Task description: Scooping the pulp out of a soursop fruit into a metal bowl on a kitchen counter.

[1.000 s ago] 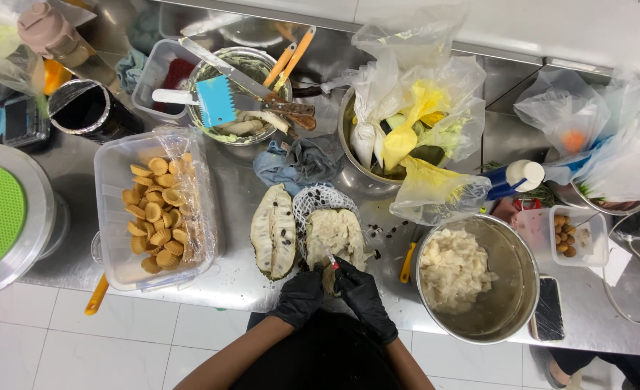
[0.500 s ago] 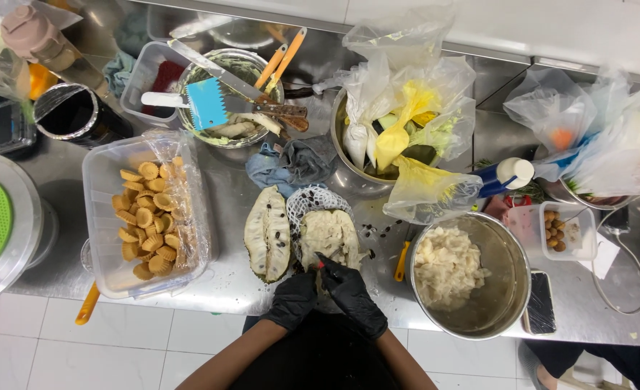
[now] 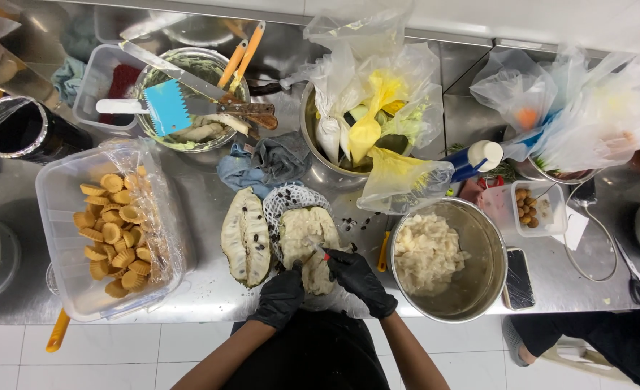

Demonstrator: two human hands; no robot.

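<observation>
Both gloved hands are on the same fruit half (image 3: 307, 238), which lies on the steel counter (image 3: 212, 289) directly in front of the person, on a white net. The left hand (image 3: 280, 297) has its fingers curled against the near left edge of this half and steadies it. The right hand (image 3: 360, 282) has its fingers closed on a small tool with a red part (image 3: 323, 253), and the tip of the tool is in the pale flesh.

Compared with one second ago, the hands sit a little higher on the fruit, and the right hand is now reaching further into the flesh. I judge that the scraping of the pulp is going on in this half and is not finished, because much flesh is still inside. The second half (image 3: 245, 237) lies just beside it on the left, untouched as before. The metal bowl (image 3: 490, 249) with white pulp on the right and the tub of small pastry shells (image 3: 67, 238) on the left have not moved; only the view has shifted slightly.
</observation>
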